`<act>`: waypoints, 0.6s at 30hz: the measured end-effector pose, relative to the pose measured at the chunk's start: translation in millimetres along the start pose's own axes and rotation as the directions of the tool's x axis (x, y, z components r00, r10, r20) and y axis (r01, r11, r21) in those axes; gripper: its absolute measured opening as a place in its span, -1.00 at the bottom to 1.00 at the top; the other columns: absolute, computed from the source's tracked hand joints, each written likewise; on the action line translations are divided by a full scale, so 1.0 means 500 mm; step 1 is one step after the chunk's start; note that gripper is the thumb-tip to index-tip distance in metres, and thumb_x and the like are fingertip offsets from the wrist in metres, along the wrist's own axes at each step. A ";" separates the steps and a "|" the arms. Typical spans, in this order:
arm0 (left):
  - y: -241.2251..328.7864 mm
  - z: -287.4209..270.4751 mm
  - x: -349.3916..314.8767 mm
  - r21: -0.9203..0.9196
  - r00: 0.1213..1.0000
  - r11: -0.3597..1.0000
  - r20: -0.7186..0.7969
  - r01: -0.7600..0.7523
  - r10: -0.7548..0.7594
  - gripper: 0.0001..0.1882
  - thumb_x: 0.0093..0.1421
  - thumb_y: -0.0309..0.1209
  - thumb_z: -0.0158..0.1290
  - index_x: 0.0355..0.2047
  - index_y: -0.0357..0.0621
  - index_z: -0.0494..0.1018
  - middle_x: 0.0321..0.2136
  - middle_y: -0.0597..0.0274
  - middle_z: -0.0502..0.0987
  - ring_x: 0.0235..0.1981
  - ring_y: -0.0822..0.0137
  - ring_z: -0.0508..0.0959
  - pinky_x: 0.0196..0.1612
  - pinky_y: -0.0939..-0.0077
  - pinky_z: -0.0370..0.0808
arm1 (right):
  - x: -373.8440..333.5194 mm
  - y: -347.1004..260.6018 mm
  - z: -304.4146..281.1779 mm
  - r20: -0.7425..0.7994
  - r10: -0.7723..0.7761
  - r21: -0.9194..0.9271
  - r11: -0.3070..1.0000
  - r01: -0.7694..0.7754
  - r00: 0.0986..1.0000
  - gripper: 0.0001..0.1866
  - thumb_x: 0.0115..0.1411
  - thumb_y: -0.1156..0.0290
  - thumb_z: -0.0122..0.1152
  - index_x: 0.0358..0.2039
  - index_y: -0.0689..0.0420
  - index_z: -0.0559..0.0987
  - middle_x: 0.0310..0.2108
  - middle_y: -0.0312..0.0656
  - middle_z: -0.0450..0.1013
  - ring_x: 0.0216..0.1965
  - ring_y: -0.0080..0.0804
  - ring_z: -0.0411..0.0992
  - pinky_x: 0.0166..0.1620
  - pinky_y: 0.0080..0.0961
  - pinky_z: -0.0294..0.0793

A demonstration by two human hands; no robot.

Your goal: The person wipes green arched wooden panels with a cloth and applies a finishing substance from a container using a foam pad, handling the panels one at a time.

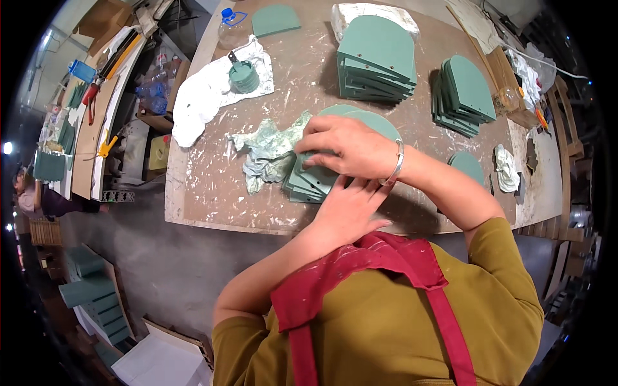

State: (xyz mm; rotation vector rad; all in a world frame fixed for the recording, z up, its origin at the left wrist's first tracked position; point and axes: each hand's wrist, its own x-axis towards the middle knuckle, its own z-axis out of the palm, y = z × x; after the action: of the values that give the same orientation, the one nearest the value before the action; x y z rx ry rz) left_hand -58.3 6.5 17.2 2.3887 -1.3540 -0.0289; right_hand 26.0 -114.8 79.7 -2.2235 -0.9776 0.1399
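Along the front of the bench (212, 174), one stack of green boards (304, 191) with rounded ends lies beneath the person's two hands, its layers fanned out of line and too covered to count. The right hand (353, 147), with one silver bracelet (398, 161) at its wrist, arches over the top, its fingers bent and close together. Just below it, the left hand (346, 209) reaches up with its fingers going out of sight under the right; whether either hand grips a board, I cannot tell.

Two more stacks stand farther off: one back stack (376, 55) and one side stack (468, 87) to the right. One lone green board (275, 20) lies at the far left, and at least one low board (467, 166) shows beyond the right forearm.

Three cloths are on the bench: one stained rag (267, 151) beside the front stack, one white cloth (199, 96) under one green pot (244, 78), and one small cloth (506, 170) at the right. One clear bottle (232, 32) has a blue cap.
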 end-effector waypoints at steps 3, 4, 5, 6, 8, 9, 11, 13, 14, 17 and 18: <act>-0.001 0.007 -0.002 0.007 1.000 1.000 -0.003 -0.007 0.007 -0.11 0.17 0.11 0.07 0.37 -0.10 0.10 0.32 -0.02 0.15 0.38 -0.06 0.04 0.38 -0.19 -0.14 | 0.014 -0.006 0.017 0.017 -0.031 -0.018 0.999 0.031 0.999 -0.77 0.17 0.38 0.27 -0.16 0.13 0.60 -0.21 -0.14 0.46 -0.13 -0.09 0.45 -0.09 -0.23 0.44; 0.000 0.008 -0.003 0.011 1.000 1.000 -0.008 -0.009 0.009 -0.12 0.17 0.11 0.06 0.37 -0.10 0.11 0.32 -0.01 0.15 0.37 -0.06 0.04 0.38 -0.19 -0.14 | 0.016 -0.005 0.021 0.035 -0.023 -0.025 0.999 0.023 0.999 -0.77 0.16 0.38 0.27 -0.16 0.13 0.60 -0.21 -0.14 0.46 -0.13 -0.08 0.45 -0.09 -0.23 0.45; -0.001 0.008 -0.002 0.004 1.000 1.000 -0.024 -0.010 0.010 -0.12 0.17 0.11 0.06 0.37 -0.10 0.11 0.32 -0.01 0.15 0.37 -0.06 0.05 0.38 -0.19 -0.14 | 0.019 -0.002 0.022 0.051 -0.017 -0.035 0.999 0.019 0.999 -0.77 0.16 0.38 0.28 -0.17 0.14 0.61 -0.21 -0.13 0.46 -0.14 -0.07 0.45 -0.09 -0.23 0.45; -0.002 0.008 -0.002 -0.003 0.999 1.000 -0.041 -0.012 0.012 -0.13 0.18 0.11 0.05 0.36 -0.10 0.11 0.32 -0.01 0.15 0.37 -0.05 0.06 0.37 -0.19 -0.13 | 0.021 0.000 0.022 0.068 -0.011 -0.046 0.999 0.015 0.998 -0.78 0.16 0.38 0.28 -0.17 0.14 0.61 -0.21 -0.12 0.46 -0.14 -0.07 0.46 -0.09 -0.23 0.45; -0.002 0.007 -0.002 -0.011 0.999 1.000 -0.052 -0.013 0.013 -0.14 0.19 0.11 0.04 0.36 -0.11 0.12 0.32 -0.01 0.15 0.36 -0.03 0.07 0.37 -0.18 -0.12 | 0.023 0.005 0.011 0.080 0.076 -0.071 0.995 -0.070 0.994 -0.78 0.16 0.38 0.28 -0.18 0.15 0.61 -0.22 -0.11 0.46 -0.15 -0.06 0.46 -0.10 -0.23 0.45; -0.002 0.005 -0.002 -0.012 0.999 1.000 -0.048 -0.012 0.012 -0.14 0.19 0.11 0.04 0.36 -0.11 0.12 0.32 -0.01 0.16 0.36 -0.02 0.08 0.37 -0.17 -0.11 | 0.024 0.005 0.007 0.085 0.118 -0.083 0.990 -0.111 0.989 -0.78 0.16 0.38 0.28 -0.18 0.15 0.61 -0.22 -0.11 0.46 -0.15 -0.06 0.46 -0.10 -0.23 0.45; -0.001 0.011 -0.004 -0.046 1.000 0.999 -0.017 0.015 -0.015 -0.15 0.19 0.12 0.03 0.35 -0.12 0.14 0.31 -0.01 0.17 0.36 0.00 0.09 0.37 -0.15 -0.09 | 0.026 -0.015 0.016 0.081 0.032 -0.032 0.999 -0.029 0.996 -0.78 0.16 0.39 0.27 -0.18 0.15 0.61 -0.22 -0.11 0.46 -0.16 -0.06 0.46 -0.10 -0.23 0.45; -0.002 0.029 -0.011 -0.110 0.997 0.992 0.038 0.069 -0.065 -0.15 0.19 0.13 0.03 0.33 -0.13 0.16 0.30 0.00 0.18 0.35 0.00 0.10 0.37 -0.12 -0.06 | 0.034 -0.035 0.025 0.096 -0.031 -0.043 0.998 0.035 0.995 -0.77 0.15 0.41 0.27 -0.16 0.14 0.61 -0.22 -0.09 0.47 -0.17 -0.03 0.48 -0.12 -0.21 0.46; -0.002 0.021 -0.008 -0.076 0.999 0.996 0.017 0.045 -0.044 -0.16 0.19 0.13 0.03 0.33 -0.14 0.17 0.30 0.00 0.19 0.35 0.00 0.11 0.37 -0.11 -0.05 | 0.033 -0.031 0.024 0.085 0.008 -0.062 0.998 -0.003 0.996 -0.76 0.15 0.41 0.27 -0.15 0.14 0.62 -0.22 -0.08 0.47 -0.18 -0.03 0.48 -0.13 -0.21 0.46; 0.002 -0.004 0.001 0.005 0.997 1.000 -0.075 -0.005 0.006 -0.18 0.18 0.13 0.04 0.31 -0.13 0.21 0.30 0.00 0.19 0.35 0.03 0.13 0.35 -0.06 0.02 | 0.024 -0.005 0.008 0.054 0.144 -0.118 0.983 -0.137 0.988 -0.76 0.16 0.42 0.25 -0.15 0.15 0.62 -0.23 -0.08 0.47 -0.18 0.01 0.48 -0.14 -0.20 0.46; 0.003 -0.006 0.002 0.004 0.997 1.000 -0.081 -0.006 0.006 -0.18 0.18 0.12 0.05 0.31 -0.12 0.21 0.31 0.02 0.18 0.35 0.04 0.13 0.34 -0.05 0.03 | 0.018 0.007 0.000 0.015 0.178 -0.147 0.974 -0.174 0.984 -0.78 0.16 0.41 0.24 -0.18 0.15 0.63 -0.25 -0.08 0.47 -0.20 -0.03 0.48 -0.14 -0.21 0.47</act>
State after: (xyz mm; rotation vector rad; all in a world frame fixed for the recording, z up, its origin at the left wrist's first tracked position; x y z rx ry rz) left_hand -58.4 5.9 20.7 2.3622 -1.3245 0.0714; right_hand 34.3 -110.1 79.1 -2.4478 -0.8267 0.1856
